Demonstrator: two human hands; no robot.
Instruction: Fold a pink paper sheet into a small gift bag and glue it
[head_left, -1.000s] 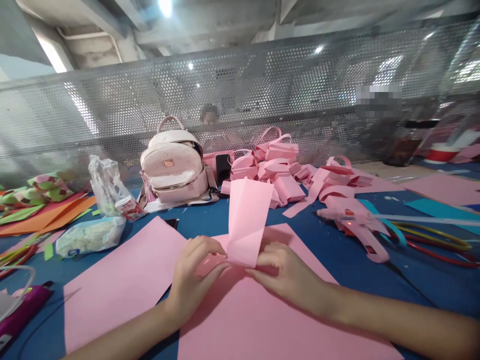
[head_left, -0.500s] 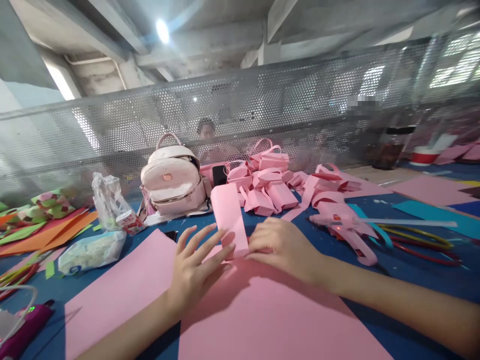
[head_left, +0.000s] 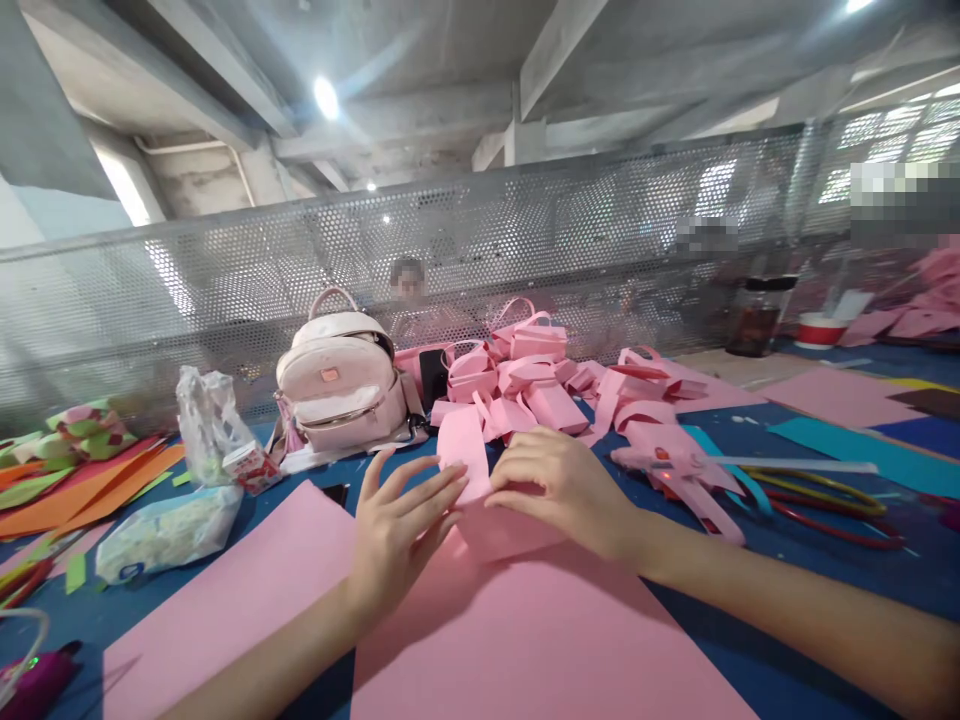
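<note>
A folded piece of pink paper (head_left: pixel 506 532) stands tilted over a large pink paper sheet (head_left: pixel 540 635), its upper strip (head_left: pixel 463 445) reaching up and away from me. My left hand (head_left: pixel 401 525) has its fingertips and thumb on the strip's left edge, closed around it. From the right, my right hand (head_left: pixel 562 490) pinches the same piece near its fold, fingers curled. The fold between the hands is partly hidden by my fingers. To the right lies a pink glue gun (head_left: pixel 679 475) with a small red light and a clear glue stick in its back.
Behind are a pile of pink paper bags (head_left: pixel 525 375) and a pale pink backpack (head_left: pixel 337 385) against a perforated metal screen (head_left: pixel 600 220). Left are a second pink sheet (head_left: pixel 247 600), a plastic packet (head_left: pixel 172 530) and orange paper (head_left: pixel 97 500). A lidded jar (head_left: pixel 757 315) stands far right.
The paper piece has tipped lower, and its lower panel now shows below my hands. My left fingers have drawn closer together on the strip. The view has shifted slightly.
</note>
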